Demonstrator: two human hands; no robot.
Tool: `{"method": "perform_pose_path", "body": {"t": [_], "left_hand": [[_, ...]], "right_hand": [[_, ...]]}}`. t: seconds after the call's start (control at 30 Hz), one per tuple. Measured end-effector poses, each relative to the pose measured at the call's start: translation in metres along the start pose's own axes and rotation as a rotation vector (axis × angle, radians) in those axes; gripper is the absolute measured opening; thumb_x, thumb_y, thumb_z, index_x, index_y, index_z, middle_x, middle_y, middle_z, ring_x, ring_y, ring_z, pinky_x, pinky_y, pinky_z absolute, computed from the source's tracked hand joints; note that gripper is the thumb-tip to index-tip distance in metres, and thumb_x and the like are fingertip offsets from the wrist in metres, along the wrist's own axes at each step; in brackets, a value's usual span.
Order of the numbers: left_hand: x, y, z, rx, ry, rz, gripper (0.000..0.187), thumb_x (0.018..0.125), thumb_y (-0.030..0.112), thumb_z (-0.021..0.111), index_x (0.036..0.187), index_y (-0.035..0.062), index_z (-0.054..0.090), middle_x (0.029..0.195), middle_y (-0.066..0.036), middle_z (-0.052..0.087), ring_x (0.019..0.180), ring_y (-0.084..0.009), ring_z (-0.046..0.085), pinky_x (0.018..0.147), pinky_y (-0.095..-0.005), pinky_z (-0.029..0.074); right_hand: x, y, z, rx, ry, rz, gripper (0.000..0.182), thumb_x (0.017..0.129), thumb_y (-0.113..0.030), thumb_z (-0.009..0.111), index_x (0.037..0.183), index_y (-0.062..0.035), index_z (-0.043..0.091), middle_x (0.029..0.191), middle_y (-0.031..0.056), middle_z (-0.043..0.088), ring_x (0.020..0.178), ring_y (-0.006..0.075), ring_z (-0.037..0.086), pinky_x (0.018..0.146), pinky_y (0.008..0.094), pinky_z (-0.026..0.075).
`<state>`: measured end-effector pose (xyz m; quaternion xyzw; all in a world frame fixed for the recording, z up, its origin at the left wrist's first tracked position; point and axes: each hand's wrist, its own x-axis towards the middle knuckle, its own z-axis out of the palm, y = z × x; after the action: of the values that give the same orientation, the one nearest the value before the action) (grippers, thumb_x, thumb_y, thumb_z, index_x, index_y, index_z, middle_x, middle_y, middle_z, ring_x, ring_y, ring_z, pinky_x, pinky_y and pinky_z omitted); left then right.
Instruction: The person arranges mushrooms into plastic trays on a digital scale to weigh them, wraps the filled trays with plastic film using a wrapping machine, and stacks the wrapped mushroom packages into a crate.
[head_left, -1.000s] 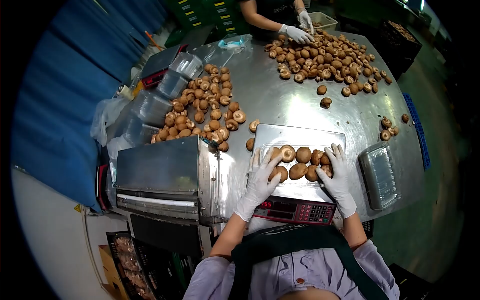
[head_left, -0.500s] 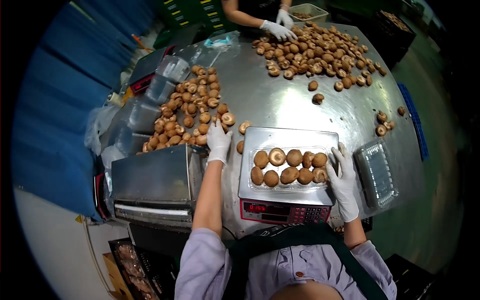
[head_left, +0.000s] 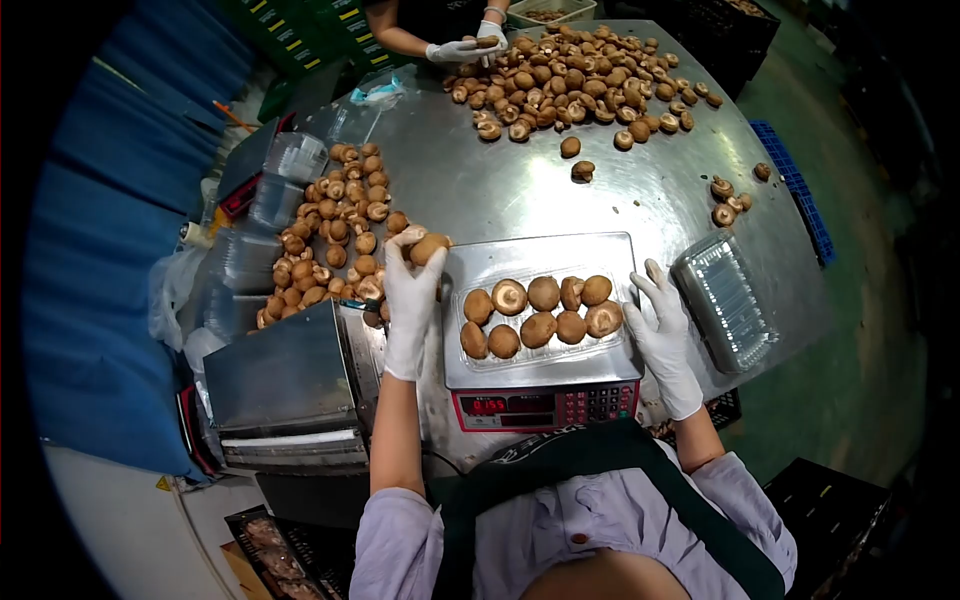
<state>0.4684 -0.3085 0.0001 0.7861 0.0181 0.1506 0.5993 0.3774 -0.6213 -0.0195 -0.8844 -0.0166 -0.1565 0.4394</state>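
Between the gloved fingers of my left hand [head_left: 408, 310] is a brown mushroom [head_left: 429, 248], held just off the scale's upper left corner. Two rows of mushrooms [head_left: 538, 329] lie in a clear plastic tray [head_left: 548, 360] on the steel pan of the digital scale [head_left: 460, 372], whose red display is lit. My right hand [head_left: 662, 335], also gloved, holds nothing; its fingers are apart beside the pan's right edge. Left of the scale spreads a loose pile of mushrooms [head_left: 345, 215].
Stacked clear trays [head_left: 728, 305] stand at right and more clear containers [head_left: 275, 200] at left. A metal box-like machine [head_left: 280, 370] sits near left. Across the table, a co-worker's gloved hands [head_left: 470, 47] hold a mushroom by a large heap [head_left: 580, 80]. A blue crate [head_left: 795, 190] borders the right edge.
My left hand has picked a mushroom from the near edge of the left pile and lifted it toward the scale. The view has shifted, and the co-worker's hands have come together around a mushroom.
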Motion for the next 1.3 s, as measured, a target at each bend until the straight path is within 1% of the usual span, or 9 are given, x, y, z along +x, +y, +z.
{"method": "perform_pose_path", "body": {"t": [0.1,0.27,0.5,0.57,0.7,0.8,1.17,1.23,1.3], "left_hand": [[-0.03,0.026,0.011,-0.141,-0.181,0.15,0.045,0.086,0.011,0.06,0.127,0.0021,0.043,0.122,-0.012,0.049,0.112,-0.021,0.049,0.098,-0.0312,0.041],[-0.071,0.022,0.036,0.879,-0.576,0.486,0.057,0.083,0.025,0.058,0.134,0.0055,0.04,0.136,-0.015,0.042,0.125,-0.0304,0.041,0.108,-0.0483,0.024],[-0.069,0.028,0.025,0.747,-0.594,0.485,0.06,0.083,0.029,0.06,0.135,0.007,0.041,0.134,-0.015,0.044,0.122,-0.0292,0.043,0.104,-0.0459,0.029],[-0.063,0.025,0.015,0.309,-0.427,0.232,0.056,0.084,0.03,0.059,0.133,0.0054,0.045,0.13,-0.019,0.048,0.118,-0.0302,0.048,0.102,-0.0403,0.035],[-0.05,0.021,-0.011,0.177,-0.144,0.238,0.038,0.095,0.027,0.049,0.122,0.0011,0.053,0.121,-0.014,0.056,0.115,-0.026,0.052,0.101,-0.0342,0.038],[-0.054,0.022,-0.033,0.083,-0.05,0.017,0.034,0.095,0.021,0.05,0.121,-0.001,0.054,0.114,-0.01,0.059,0.105,-0.0164,0.056,0.093,-0.0273,0.042],[-0.096,0.0,-0.06,0.195,-0.049,-0.347,0.031,0.089,0.015,0.06,0.118,0.0036,0.059,0.11,-0.007,0.063,0.097,-0.0141,0.059,0.085,-0.0253,0.046],[-0.098,0.004,-0.049,0.126,-0.041,-0.423,0.031,0.09,0.016,0.059,0.118,0.0039,0.059,0.107,-0.007,0.064,0.088,-0.0126,0.06,0.079,-0.0243,0.048],[-0.096,0.008,-0.036,0.17,-0.147,-0.58,0.03,0.092,0.018,0.054,0.117,0.0034,0.059,0.089,-0.005,0.065,0.063,-0.0098,0.06,0.056,-0.0215,0.047]], "right_hand": [[0.0,0.0,0.0,0.008,0.014,-0.02,0.04,0.079,-0.013,0.068,0.117,-0.0074,0.06,0.135,0.017,0.045,0.118,0.0301,0.046,0.099,0.0365,0.038],[0.0,-0.003,-0.001,0.016,0.021,-0.038,0.039,0.078,-0.013,0.068,0.116,-0.0072,0.06,0.135,0.017,0.045,0.117,0.0306,0.047,0.098,0.0366,0.039],[-0.004,-0.002,0.002,-0.005,0.004,-0.049,0.038,0.079,-0.013,0.068,0.115,-0.0064,0.06,0.134,0.0168,0.045,0.115,0.0301,0.048,0.098,0.0364,0.039],[-0.005,-0.003,0.0,-0.002,0.006,-0.035,0.037,0.079,-0.013,0.067,0.115,-0.0063,0.06,0.134,0.0165,0.045,0.115,0.03,0.048,0.098,0.0366,0.039],[-0.005,0.006,-0.005,0.014,0.027,-0.044,0.036,0.08,-0.013,0.066,0.115,-0.0064,0.06,0.133,0.0162,0.047,0.116,0.0296,0.048,0.099,0.0369,0.038],[-0.006,0.005,-0.007,0.026,0.078,-0.022,0.037,0.081,-0.011,0.066,0.117,-0.0057,0.059,0.126,0.017,0.054,0.115,0.0293,0.052,0.098,0.0358,0.039],[0.001,0.011,-0.007,0.166,-0.003,0.23,0.036,0.088,-0.01,0.058,0.124,-0.0034,0.055,0.107,0.0119,0.065,0.094,0.0146,0.063,0.08,0.0271,0.05],[0.006,0.018,-0.008,0.081,-0.1,0.309,0.039,0.086,-0.022,0.061,0.121,-0.0059,0.058,0.09,0.0161,0.068,0.076,0.0188,0.066,0.071,0.0297,0.052],[0.011,0.014,-0.009,-0.004,-0.138,0.302,0.039,0.087,-0.033,0.058,0.116,-0.0078,0.061,0.08,0.0166,0.068,0.07,0.0229,0.067,0.069,0.031,0.051]]}}
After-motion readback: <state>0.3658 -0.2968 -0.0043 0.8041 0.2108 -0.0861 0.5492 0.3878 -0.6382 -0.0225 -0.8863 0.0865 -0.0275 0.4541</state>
